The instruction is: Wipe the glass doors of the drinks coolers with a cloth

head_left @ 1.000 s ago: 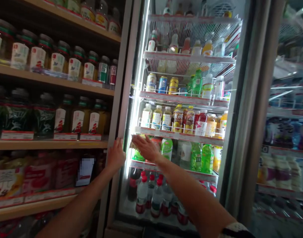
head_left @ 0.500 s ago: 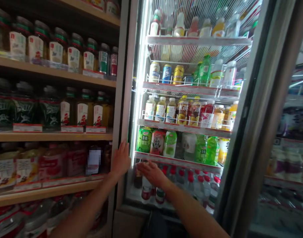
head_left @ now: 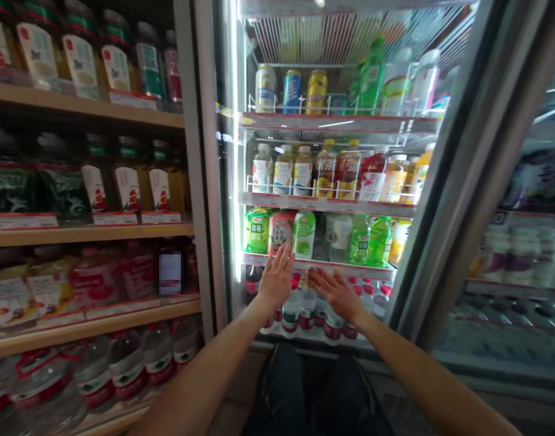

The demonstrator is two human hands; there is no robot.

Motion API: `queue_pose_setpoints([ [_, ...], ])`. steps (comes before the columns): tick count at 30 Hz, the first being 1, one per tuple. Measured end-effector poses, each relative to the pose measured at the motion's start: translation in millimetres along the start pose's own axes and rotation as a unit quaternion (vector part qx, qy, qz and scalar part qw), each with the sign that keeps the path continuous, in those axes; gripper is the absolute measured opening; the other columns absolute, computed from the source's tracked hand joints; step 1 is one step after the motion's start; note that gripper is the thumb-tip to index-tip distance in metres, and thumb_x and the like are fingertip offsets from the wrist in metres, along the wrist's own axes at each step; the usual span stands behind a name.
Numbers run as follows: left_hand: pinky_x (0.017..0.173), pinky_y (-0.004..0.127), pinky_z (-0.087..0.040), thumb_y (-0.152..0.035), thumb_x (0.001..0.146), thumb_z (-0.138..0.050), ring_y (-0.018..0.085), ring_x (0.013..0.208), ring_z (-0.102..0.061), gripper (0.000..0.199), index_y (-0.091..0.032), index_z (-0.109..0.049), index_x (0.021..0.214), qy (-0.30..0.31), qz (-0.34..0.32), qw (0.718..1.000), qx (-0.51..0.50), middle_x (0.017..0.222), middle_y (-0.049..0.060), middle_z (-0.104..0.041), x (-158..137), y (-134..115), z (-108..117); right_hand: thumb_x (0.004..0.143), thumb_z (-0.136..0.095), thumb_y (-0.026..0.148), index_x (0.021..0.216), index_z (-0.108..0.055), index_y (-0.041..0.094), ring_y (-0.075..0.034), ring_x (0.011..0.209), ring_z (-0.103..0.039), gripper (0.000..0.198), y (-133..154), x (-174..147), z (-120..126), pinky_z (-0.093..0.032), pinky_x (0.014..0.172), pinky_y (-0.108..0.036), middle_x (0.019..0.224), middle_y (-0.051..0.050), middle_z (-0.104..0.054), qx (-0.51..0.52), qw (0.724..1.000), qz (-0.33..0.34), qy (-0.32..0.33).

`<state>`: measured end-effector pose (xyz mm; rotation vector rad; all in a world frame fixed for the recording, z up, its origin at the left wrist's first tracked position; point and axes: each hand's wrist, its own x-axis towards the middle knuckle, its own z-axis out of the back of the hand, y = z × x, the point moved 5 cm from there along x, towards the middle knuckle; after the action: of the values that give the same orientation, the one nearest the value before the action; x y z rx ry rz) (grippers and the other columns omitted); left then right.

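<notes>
In front of the lit drinks fridge, my left hand (head_left: 276,280) is open with its fingers pointing up. Its fingertips overlap the lower part of a red-labelled bottle (head_left: 281,225); whether they touch it I cannot tell. My right hand (head_left: 338,295) is stretched flat, fingers pointing left, just below the rail (head_left: 345,269) of the shelf with green bottles. A small pale brownish patch at its fingertips is too blurred to name. Behind and below both hands stand several red-capped clear bottles (head_left: 290,312), partly hidden. A light-green bottle (head_left: 304,235) is nearest above, between the hands.
Higher fridge shelves hold bottled teas (head_left: 303,172) and cans (head_left: 292,91) behind wire rails. On the left, wooden shelves (head_left: 95,231) carry more bottles. A thick metal door frame (head_left: 459,181) rises on the right. My dark-trousered knees (head_left: 286,381) are at the bottom.
My left hand has moved right, from the fridge's left frame to in front of its lower shelves. My right hand has also shifted right. The view has tipped downward, bringing my knees in.
</notes>
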<state>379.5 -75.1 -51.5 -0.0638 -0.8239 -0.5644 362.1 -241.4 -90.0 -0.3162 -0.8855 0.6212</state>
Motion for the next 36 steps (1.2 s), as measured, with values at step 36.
queue_pose_setpoints([
  [36, 0.109, 0.045, -0.027, -0.007, 0.075, -0.034, 0.021, 0.136, -0.025, 0.06, -0.016, -0.04, 0.133, 0.017, -0.023, 0.999, -0.032, 0.147, 0.005, -0.025, -16.2, -66.6, -48.5, 0.087, -0.03, 0.013, 0.143, -0.02, 0.012, -0.029, 0.139, -0.013, 0.058, -132.4, -96.2, 43.1, -0.026, 0.108, -0.054, 0.149, -0.018, -0.015, -0.045, 0.885, -0.407, -0.219],
])
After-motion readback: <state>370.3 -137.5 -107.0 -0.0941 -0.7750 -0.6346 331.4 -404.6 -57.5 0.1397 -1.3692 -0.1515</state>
